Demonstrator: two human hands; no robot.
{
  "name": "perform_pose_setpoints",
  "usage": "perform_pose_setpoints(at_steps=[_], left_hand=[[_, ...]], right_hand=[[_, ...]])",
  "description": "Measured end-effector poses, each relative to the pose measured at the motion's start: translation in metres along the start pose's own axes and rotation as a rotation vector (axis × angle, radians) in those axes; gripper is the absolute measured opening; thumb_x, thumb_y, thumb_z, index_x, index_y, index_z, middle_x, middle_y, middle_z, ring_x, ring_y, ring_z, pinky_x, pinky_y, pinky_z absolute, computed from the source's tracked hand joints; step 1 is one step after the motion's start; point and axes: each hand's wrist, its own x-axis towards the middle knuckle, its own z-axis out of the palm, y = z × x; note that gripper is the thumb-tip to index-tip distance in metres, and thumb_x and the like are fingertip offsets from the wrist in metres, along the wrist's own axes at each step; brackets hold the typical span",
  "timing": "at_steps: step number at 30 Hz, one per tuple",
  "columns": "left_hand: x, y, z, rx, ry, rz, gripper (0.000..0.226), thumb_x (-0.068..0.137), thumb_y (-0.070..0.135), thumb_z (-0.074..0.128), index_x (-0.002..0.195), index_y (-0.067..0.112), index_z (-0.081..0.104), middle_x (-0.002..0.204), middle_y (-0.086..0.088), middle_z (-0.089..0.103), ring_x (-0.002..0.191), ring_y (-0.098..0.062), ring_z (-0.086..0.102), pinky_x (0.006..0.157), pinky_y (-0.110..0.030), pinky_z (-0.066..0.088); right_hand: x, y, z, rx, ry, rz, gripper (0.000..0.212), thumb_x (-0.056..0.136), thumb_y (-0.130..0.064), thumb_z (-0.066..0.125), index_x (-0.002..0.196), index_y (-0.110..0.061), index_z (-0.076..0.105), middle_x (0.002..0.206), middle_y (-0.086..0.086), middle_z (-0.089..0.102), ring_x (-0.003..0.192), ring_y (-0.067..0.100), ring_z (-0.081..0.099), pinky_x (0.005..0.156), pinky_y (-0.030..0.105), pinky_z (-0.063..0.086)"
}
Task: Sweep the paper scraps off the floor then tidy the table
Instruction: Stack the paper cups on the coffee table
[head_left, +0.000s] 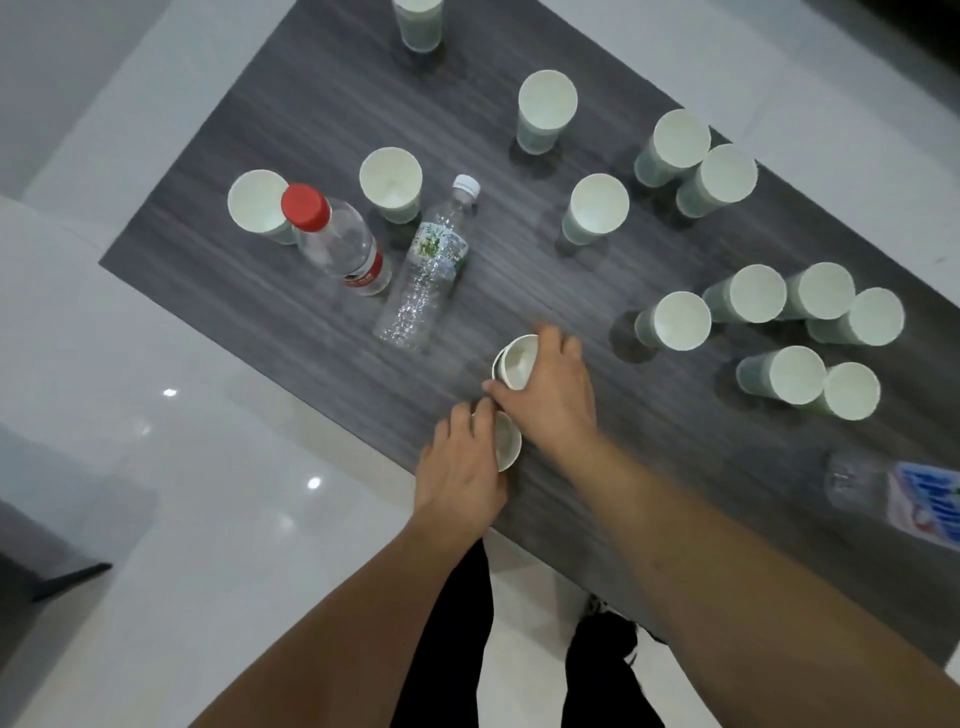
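Worktop (322, 119): dark wood-grain surface, lying under and beyond both hands; it is carrying many upright paper cups and several bottles.
Floor (197, 467): pale glossy tiles, showing to the left of the left hand; no paper scraps are showing on the part in view.
Step in hand: judging by the clean floor, the sweeping seems done and the tidying of the worktop is under way, with cups being gathered.
Red-capped bottle (337, 241): standing well beyond the left hand, just beside a crushed clear bottle (428, 270) that is lying on its side.
Labelled bottle (904, 493): lying far to the right of the right hand, blurred at the picture's edge.
Loose cups (680, 319): standing in clusters beyond and to the right of the right hand, none yet collected.
Right hand (550, 389): curling round a paper cup (515, 361), gripping it from the side with the rim showing.
Left hand (462, 462): gripping a second paper cup (506, 441), just nearer the body; thumb and fingertips of the two hands are almost touching.
Next move: probably nesting one held cup into the other, which is calling for lining up base over rim without crushing the thin walls, then reaching for the nearest loose cup.
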Motion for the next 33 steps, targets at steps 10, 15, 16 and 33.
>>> perform_pose_setpoints(at_steps=[10, 15, 16, 33], left_hand=[[0.046, 0.056, -0.075, -0.157, 0.162, 0.072, 0.074, 0.067, 0.025, 0.072, 0.132, 0.014, 0.038, 0.122, -0.008, 0.043, 0.107, -0.032, 0.049, 0.083, -0.042, 0.047], [0.071, 0.149, -0.086, -0.217, 0.196, 0.259, 0.075, 0.068, 0.021, 0.072, 0.134, 0.011, 0.039, 0.124, -0.010, 0.044, 0.105, -0.032, 0.050, 0.082, -0.040, 0.046], [0.075, 0.163, -0.082, -0.211, 0.194, 0.283, 0.074, 0.068, 0.021, 0.072, 0.134, 0.011, 0.039, 0.124, -0.010, 0.044, 0.105, -0.032, 0.050, 0.081, -0.039, 0.046], [0.133, 0.208, 0.007, 0.145, -0.049, 0.257, 0.088, 0.073, 0.037, 0.080, 0.141, 0.021, 0.028, 0.139, -0.001, 0.037, 0.121, -0.026, 0.044, 0.090, -0.043, 0.048]], right_hand=[[-0.026, 0.048, -0.102, 0.214, 0.599, 0.264, 0.076, 0.070, -0.023, 0.075, 0.138, -0.014, 0.043, 0.127, 0.012, 0.044, 0.103, 0.036, 0.054, 0.079, 0.039, 0.047], [-0.030, 0.115, -0.167, 0.273, 0.826, 0.474, 0.077, 0.074, -0.026, 0.076, 0.141, -0.009, 0.042, 0.131, 0.017, 0.045, 0.110, 0.039, 0.053, 0.088, 0.047, 0.049], [-0.027, 0.127, -0.172, 0.253, 0.803, 0.491, 0.078, 0.074, -0.028, 0.076, 0.142, -0.010, 0.041, 0.131, 0.018, 0.045, 0.110, 0.040, 0.054, 0.088, 0.047, 0.048], [0.020, 0.219, -0.137, -0.283, 0.401, 0.163, 0.084, 0.065, -0.036, 0.086, 0.138, -0.011, 0.052, 0.139, 0.011, 0.054, 0.140, 0.036, 0.033, 0.116, 0.052, 0.027]])
